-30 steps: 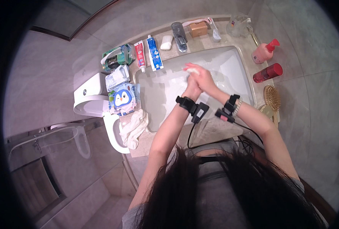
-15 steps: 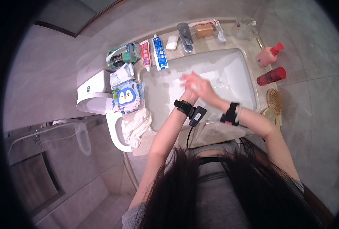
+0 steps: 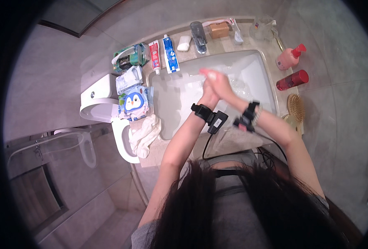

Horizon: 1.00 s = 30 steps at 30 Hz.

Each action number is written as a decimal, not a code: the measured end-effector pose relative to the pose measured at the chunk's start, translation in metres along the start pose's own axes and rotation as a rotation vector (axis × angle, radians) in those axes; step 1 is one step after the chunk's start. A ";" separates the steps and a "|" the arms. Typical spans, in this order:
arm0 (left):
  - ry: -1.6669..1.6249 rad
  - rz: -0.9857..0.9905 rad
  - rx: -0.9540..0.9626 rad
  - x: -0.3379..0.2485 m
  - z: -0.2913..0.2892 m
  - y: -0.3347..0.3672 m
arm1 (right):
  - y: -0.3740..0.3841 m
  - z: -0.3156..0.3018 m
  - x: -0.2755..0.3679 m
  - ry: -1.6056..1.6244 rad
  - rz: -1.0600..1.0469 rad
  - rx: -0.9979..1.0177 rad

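Observation:
Over the white sink (image 3: 171,124), my two hands are pressed together. My right hand (image 3: 222,86) lies across the fingers of my left hand (image 3: 209,96). A whitish patch like lather shows near the fingertips; whether anything is between the palms is hidden. Blur and overlap keep the fingers of both hands from showing clearly. Each wrist wears a black strap, with a black box (image 3: 217,122) on the left one and a cable hanging from it. In the basin, rippling water (image 3: 238,87) shows to the right of my hands.
Behind the sink lie a red tube (image 3: 155,57), a blue tube (image 3: 171,54), white soap (image 3: 184,43) and an orange box (image 3: 219,30). Wipes packs (image 3: 135,103) and a white cloth (image 3: 145,136) are left; a pink pump bottle (image 3: 289,59), red bottle (image 3: 292,80) and hairbrush (image 3: 296,107) right.
My right hand has slid up over the left fingers, covering more of them. My right wrist has turned, so its black box now shows on the inner side.

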<state>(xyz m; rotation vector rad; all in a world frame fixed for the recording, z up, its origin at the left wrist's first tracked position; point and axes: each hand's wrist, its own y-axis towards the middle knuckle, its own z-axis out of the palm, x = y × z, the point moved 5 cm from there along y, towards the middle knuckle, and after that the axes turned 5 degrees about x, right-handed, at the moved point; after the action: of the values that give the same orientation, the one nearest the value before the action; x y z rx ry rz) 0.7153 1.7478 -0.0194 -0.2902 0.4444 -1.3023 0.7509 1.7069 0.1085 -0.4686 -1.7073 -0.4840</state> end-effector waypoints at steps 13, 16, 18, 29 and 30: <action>0.061 -0.014 0.032 -0.007 -0.010 0.011 | 0.003 0.000 0.002 -0.052 -0.175 0.116; 0.134 -0.043 -0.015 -0.001 -0.012 0.017 | 0.002 -0.004 -0.011 0.095 0.074 -0.037; 0.122 -0.045 0.001 0.002 -0.013 0.022 | -0.001 -0.001 -0.025 0.218 0.382 -0.036; -0.080 0.058 -0.016 0.002 -0.023 0.004 | -0.004 0.007 -0.027 -0.184 -0.265 -0.028; -0.004 0.032 -0.028 0.007 -0.018 0.008 | 0.004 0.002 -0.043 -0.088 -0.003 -0.046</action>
<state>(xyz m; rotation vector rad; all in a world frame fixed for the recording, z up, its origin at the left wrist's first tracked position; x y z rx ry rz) 0.7152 1.7436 -0.0395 -0.3077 0.4622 -1.2647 0.7587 1.7095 0.0662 -0.5267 -1.7847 -0.5122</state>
